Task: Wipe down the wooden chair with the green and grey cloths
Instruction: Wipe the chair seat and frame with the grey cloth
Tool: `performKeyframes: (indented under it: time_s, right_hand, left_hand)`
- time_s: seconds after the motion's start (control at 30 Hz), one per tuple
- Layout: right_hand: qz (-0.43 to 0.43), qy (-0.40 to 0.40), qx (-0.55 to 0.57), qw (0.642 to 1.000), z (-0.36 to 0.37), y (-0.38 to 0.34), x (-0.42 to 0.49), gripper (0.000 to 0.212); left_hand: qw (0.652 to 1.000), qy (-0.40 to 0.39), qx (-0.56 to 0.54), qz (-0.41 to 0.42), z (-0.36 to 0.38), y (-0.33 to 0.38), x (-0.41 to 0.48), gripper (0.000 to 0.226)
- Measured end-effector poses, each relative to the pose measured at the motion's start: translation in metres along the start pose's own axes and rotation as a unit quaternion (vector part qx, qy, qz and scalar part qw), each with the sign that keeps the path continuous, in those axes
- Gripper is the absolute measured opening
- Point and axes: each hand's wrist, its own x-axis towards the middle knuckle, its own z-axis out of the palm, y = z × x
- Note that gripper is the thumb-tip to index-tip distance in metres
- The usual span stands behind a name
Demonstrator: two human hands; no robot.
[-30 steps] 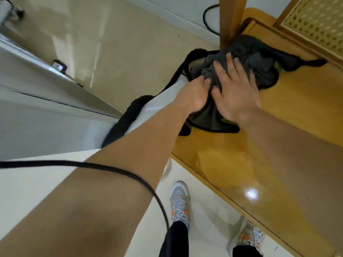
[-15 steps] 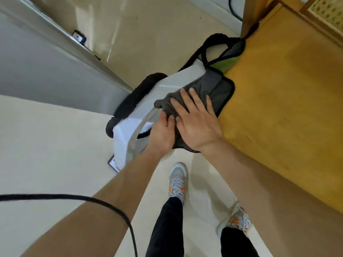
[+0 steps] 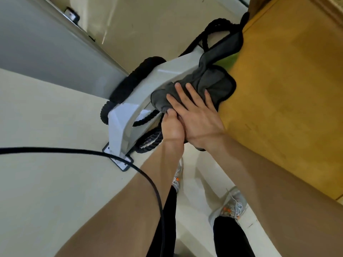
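Observation:
The wooden chair seat fills the right side, glossy and yellow-brown. A grey cloth with dark edging lies bunched over the seat's left edge, and a strip of green cloth shows beneath it. My right hand lies flat on the grey cloth, fingers spread. My left hand is beside it, fingers pinched on the cloth's near corner at the seat edge.
A white frame wound with thick black rope stands left of the chair on the pale floor. A thin black cable crosses my left forearm. My shoes are below. A grey wall panel runs at upper left.
Both hands have dragged the cloth from the seat's far corner by the chair post toward me along the left edge. The cloth is now flatter and more stretched out.

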Motion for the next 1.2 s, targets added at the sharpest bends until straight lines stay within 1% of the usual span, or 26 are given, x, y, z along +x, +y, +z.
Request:
performKeyframes:
  time_s: [0.1, 0.17, 0.23, 0.3, 0.37, 0.43, 0.47, 0.57, 0.63, 0.67, 0.7, 0.77, 0.8, 0.87, 0.9, 0.97, 1.07, 1.17, 1.2]
  right_hand:
    - [-0.002, -0.008, -0.021, 1.0, 0.001, 0.01, -0.031, 0.061]
    - [-0.01, -0.017, -0.026, 0.999, 0.005, 0.024, -0.07, 0.058]
    - [-0.02, -0.046, -0.029, 0.998, 0.01, 0.041, -0.115, 0.06]
    - [-0.034, -0.07, -0.027, 0.997, 0.014, 0.055, -0.148, 0.06]
    - [-0.052, -0.065, -0.021, 0.996, 0.013, 0.063, -0.152, 0.058]
    - [-0.071, -0.045, -0.022, 0.996, 0.009, 0.062, -0.129, 0.056]
    - [-0.073, -0.035, -0.02, 0.997, 0.006, 0.059, -0.114, 0.056]
    - [-0.06, -0.019, -0.015, 0.998, 0.003, 0.051, -0.091, 0.055]
    - [-0.044, -0.005, -0.012, 0.999, 0.01, 0.055, -0.112, 0.056]
    - [-0.035, 0.002, -0.012, 0.999, 0.014, 0.06, -0.132, 0.056]
    - [-0.024, 0.002, -0.014, 1.0, 0.019, 0.065, -0.156, 0.056]
    - [0.0, -0.009, -0.022, 1.0, 0.029, 0.079, -0.208, 0.055]
    - [0.009, -0.02, -0.021, 1.0, 0.033, 0.084, -0.232, 0.055]
    - [0.014, -0.042, -0.018, 0.999, 0.037, 0.09, -0.265, 0.056]
    - [0.012, -0.049, -0.014, 0.999, 0.038, 0.092, -0.271, 0.056]
    - [-0.004, -0.052, -0.013, 0.999, 0.035, 0.092, -0.257, 0.056]
    - [-0.016, -0.017, -0.011, 1.0, 0.027, 0.079, -0.2, 0.054]
    - [-0.004, -0.007, 0.003, 1.0, 0.02, 0.069, -0.163, 0.054]
    - [0.002, 0.005, 0.003, 1.0, 0.023, 0.069, -0.166, 0.054]
  left_hand:
    - [0.999, 0.004, -0.005, -0.049, 0.004, -0.024, -0.02, 0.035]
    - [0.996, -0.032, -0.016, -0.083, 0.007, -0.052, -0.043, 0.043]
    - [0.991, -0.069, -0.008, -0.119, 0.008, -0.087, -0.074, 0.045]
    - [0.987, -0.07, 0.008, -0.146, 0.009, -0.117, -0.097, 0.042]
    - [0.99, -0.071, 0.0, -0.124, 0.012, -0.122, -0.1, 0.038]
    - [0.995, -0.058, -0.04, -0.07, 0.012, -0.111, -0.077, 0.034]
    - [0.997, -0.05, -0.043, -0.042, 0.01, -0.099, -0.064, 0.034]
    - [0.999, -0.032, -0.008, 0.022, 0.004, -0.073, -0.034, 0.044]
    - [0.999, -0.039, 0.01, 0.034, 0.008, -0.086, -0.046, 0.044]
    - [0.998, -0.038, 0.017, 0.037, 0.011, -0.104, -0.057, 0.041]
    - [0.998, -0.049, 0.017, 0.025, 0.014, -0.128, -0.069, 0.039]
    - [0.996, -0.09, -0.001, -0.024, 0.019, -0.182, -0.102, 0.046]
    - [0.994, -0.097, -0.004, -0.053, 0.021, -0.206, -0.122, 0.047]
    - [0.989, -0.1, 0.001, -0.107, 0.023, -0.235, -0.155, 0.044]
    - [0.988, -0.105, -0.001, -0.113, 0.024, -0.241, -0.157, 0.042]
    - [0.992, -0.103, 0.0, -0.068, 0.023, -0.228, -0.139, 0.042]
    - [0.996, -0.08, 0.045, 0.015, 0.017, -0.173, -0.089, 0.062]
    - [0.996, -0.027, 0.054, 0.061, 0.016, -0.138, -0.071, 0.053]
    - [0.996, -0.033, 0.052, 0.067, 0.015, -0.14, -0.073, 0.053]
